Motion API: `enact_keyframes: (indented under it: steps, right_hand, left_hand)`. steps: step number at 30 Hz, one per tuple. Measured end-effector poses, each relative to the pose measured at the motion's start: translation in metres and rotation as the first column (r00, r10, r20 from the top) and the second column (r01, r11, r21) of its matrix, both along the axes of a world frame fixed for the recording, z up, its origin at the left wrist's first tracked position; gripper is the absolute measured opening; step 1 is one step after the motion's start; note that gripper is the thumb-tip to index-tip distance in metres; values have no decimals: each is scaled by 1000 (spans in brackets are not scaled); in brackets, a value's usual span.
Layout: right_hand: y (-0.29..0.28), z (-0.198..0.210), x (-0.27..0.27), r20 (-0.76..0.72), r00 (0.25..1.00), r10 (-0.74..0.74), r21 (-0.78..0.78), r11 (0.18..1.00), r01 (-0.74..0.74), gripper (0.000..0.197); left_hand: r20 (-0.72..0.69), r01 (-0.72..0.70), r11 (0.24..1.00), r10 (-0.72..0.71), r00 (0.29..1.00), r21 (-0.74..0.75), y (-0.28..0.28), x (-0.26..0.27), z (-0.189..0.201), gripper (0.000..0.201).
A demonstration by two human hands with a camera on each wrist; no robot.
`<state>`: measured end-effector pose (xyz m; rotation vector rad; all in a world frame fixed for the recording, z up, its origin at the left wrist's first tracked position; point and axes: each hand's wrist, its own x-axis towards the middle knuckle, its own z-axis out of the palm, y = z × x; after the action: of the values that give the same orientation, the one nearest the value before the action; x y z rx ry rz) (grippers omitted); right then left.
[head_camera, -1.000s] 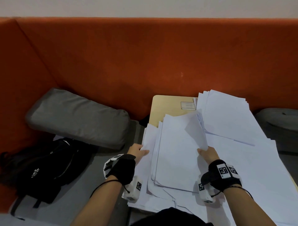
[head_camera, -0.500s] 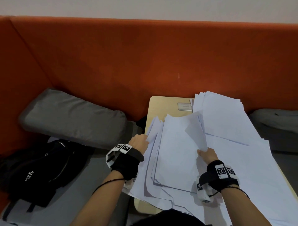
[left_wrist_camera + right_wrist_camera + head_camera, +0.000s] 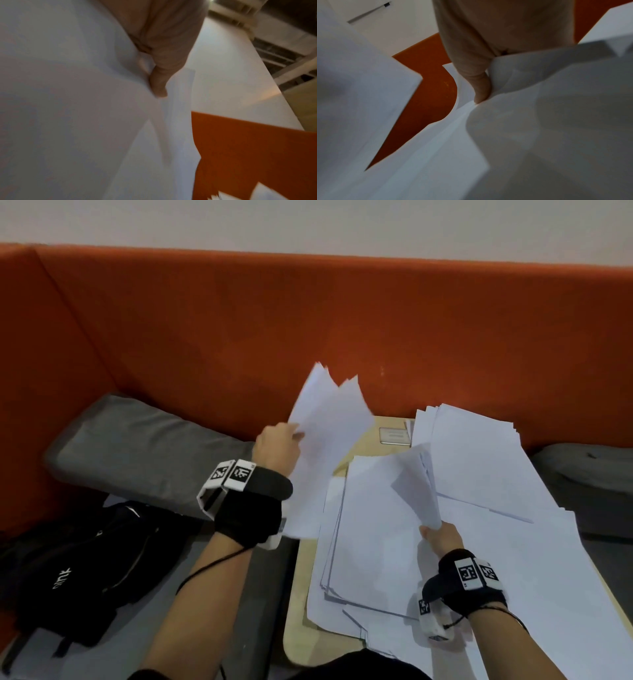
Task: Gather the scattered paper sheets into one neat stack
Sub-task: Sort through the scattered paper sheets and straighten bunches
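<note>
White paper sheets cover a small wooden table (image 3: 301, 625). My left hand (image 3: 279, 445) pinches a few lifted sheets (image 3: 325, 440) by their left edge and holds them up, tilted, above the table's left side; the left wrist view shows the thumb (image 3: 159, 86) pressed on these lifted sheets (image 3: 68, 108). My right hand (image 3: 440, 537) grips the right edge of a loose pile (image 3: 373, 529) lying on the table, whose top sheet curls upward. In the right wrist view the thumb (image 3: 482, 88) clamps that pile (image 3: 539, 121). Another fanned stack (image 3: 479, 453) lies at the back right.
An orange padded backrest (image 3: 308, 320) runs behind the table. A grey cushion (image 3: 144, 450) and a black bag (image 3: 85, 559) lie on the seat to the left. Another grey cushion (image 3: 589, 470) sits at the far right. A small card (image 3: 394, 435) lies at the table's back edge.
My left hand has lifted a few sheets off the pile's left side, up and away to the left. My right hand has kept its grip on the pile's right edge.
</note>
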<state>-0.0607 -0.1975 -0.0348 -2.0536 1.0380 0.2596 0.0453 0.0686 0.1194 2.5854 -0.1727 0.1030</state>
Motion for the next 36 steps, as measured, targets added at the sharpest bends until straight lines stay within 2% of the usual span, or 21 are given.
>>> enact_keyframes:
  steps: [2, 3, 4, 6, 8, 10, 11, 13, 16, 19, 22, 24, 25, 27, 28, 29, 31, 32, 33, 36]
  right_hand:
    - [-1, 4, 1, 37, 999, -20, 15, 1000, 20, 34]
    - [-1, 6, 2, 70, 997, -35, 24, 999, 34, 34]
    - [-2, 8, 2, 95, 994, -48, 35, 998, 45, 34]
    - [-3, 14, 3, 146, 986, -81, 85, 994, 69, 33]
    - [-5, 22, 3, 195, 975, -108, 209, 976, 66, 29]
    - [-7, 34, 2, 247, 963, -107, 331, 944, 19, 20]
    - [-6, 41, 1, 265, 960, -96, 376, 926, -11, 14]
    - [-4, 49, 2, 308, 948, -87, 426, 903, -56, 10]
    - [-3, 50, 6, 340, 938, -71, 401, 913, -76, 21]
    - [-1, 51, 4, 340, 940, -31, 403, 908, -116, 24]
    - [2, 55, 2, 340, 940, 23, 396, 903, -165, 16]
    - [5, 60, 0, 340, 939, -41, 418, 902, -112, 20]
    - [6, 62, 0, 373, 920, -124, 511, 855, -91, 31]
    - [4, 65, -5, 410, 851, -328, 744, 660, -103, 52]
    - [5, 66, -4, 410, 832, -373, 783, 612, -112, 52]
    - [7, 65, -2, 431, 830, -354, 750, 652, -111, 42]
    - [11, 66, 3, 529, 827, -192, 498, 859, -119, 29]
    - [13, 68, 6, 576, 803, -154, 377, 921, -93, 29]
    - [15, 72, 10, 626, 765, -152, 315, 947, -70, 28]
    - [17, 97, 15, 762, 598, -250, 332, 943, -29, 23]
  left_hand:
    - [116, 35, 983, -14, 993, -179, 5, 1, 21, 24]
    - [139, 56, 950, -14, 990, -308, 6, 0, 25, 22]
    - [127, 72, 888, -15, 992, -453, 5, -3, 28, 20]
    - [30, 62, 708, -58, 998, -703, 2, -7, 26, 16]
    - [-58, 25, 561, -130, 990, -827, -5, -9, 15, 20]
    - [-142, -40, 494, -170, 975, -868, -15, -9, -2, 24]
    - [-178, -66, 488, -186, 966, -870, -20, -9, -13, 24]
    - [-248, -108, 527, -204, 947, -843, -27, -10, -39, 24]
    - [-299, -152, 617, -141, 944, -772, -34, -9, -78, 26]
    - [-322, -164, 680, -111, 940, -715, -39, -10, -96, 44]
    - [-397, -159, 635, -251, 883, -756, -43, -16, -97, 43]
    - [-380, -142, 608, -284, 880, -781, -44, -17, -98, 44]
    - [-357, -137, 606, -260, 897, -784, -43, -15, -101, 44]
    - [-301, -117, 614, -205, 931, -781, -42, -12, -100, 44]
    - [-264, -100, 616, -182, 947, -782, -43, -10, -100, 43]
    - [-225, -76, 623, -164, 960, -779, -45, -10, -96, 42]
    - [-129, -16, 632, -133, 983, -775, -50, -12, -90, 44]
    - [-63, 30, 622, -127, 990, -782, -52, -13, -85, 49]
    - [11, 85, 599, -126, 992, -796, -53, -16, -78, 56]
    - [222, 238, 509, -94, 971, -827, -54, -20, -53, 80]
